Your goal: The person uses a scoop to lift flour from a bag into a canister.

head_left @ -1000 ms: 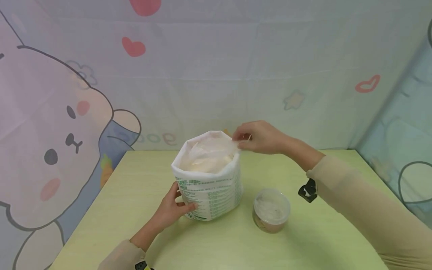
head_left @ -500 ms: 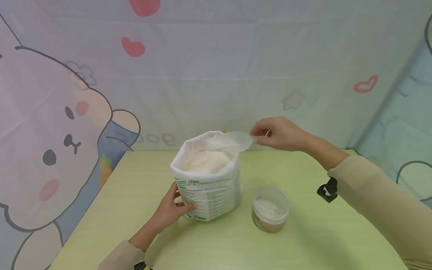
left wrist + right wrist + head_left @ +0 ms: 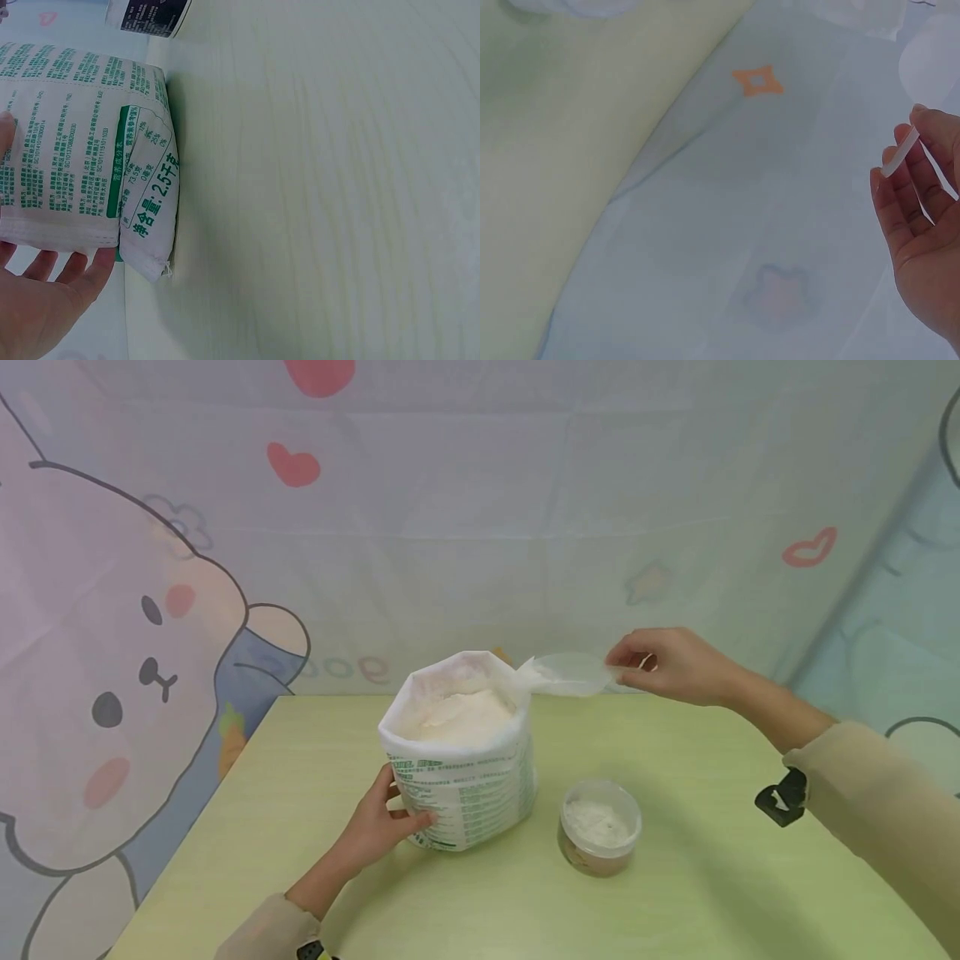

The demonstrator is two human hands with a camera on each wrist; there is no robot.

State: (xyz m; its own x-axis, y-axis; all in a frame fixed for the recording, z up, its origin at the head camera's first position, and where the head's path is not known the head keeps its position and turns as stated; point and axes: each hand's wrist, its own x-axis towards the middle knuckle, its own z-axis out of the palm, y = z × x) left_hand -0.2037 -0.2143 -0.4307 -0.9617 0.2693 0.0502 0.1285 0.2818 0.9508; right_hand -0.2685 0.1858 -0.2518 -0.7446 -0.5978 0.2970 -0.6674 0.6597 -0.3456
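A white woven bag [image 3: 468, 793] with green print stands upright on the table, its rim folded outward, full of off-white, flour-like powder [image 3: 465, 714]. My left hand [image 3: 378, 822] holds it at the lower left, thumb across the front; in the left wrist view the fingers lie against the bag [image 3: 60, 150]. My right hand [image 3: 675, 664] pinches the end of a translucent plastic scoop [image 3: 573, 672], raised just right of the bag's rim, with powder at its left tip. In the right wrist view a white end of the scoop [image 3: 901, 154] shows between the fingers.
A round clear jar [image 3: 598, 835] holding white powder stands uncovered on the table [image 3: 480, 910], right of the bag. A cloth backdrop [image 3: 480, 485] with printed cartoons hangs behind the table's far edge.
My right hand has moved right, lifting the scoop out of the bag with powder on it. The left hand and the bag have stayed in place.
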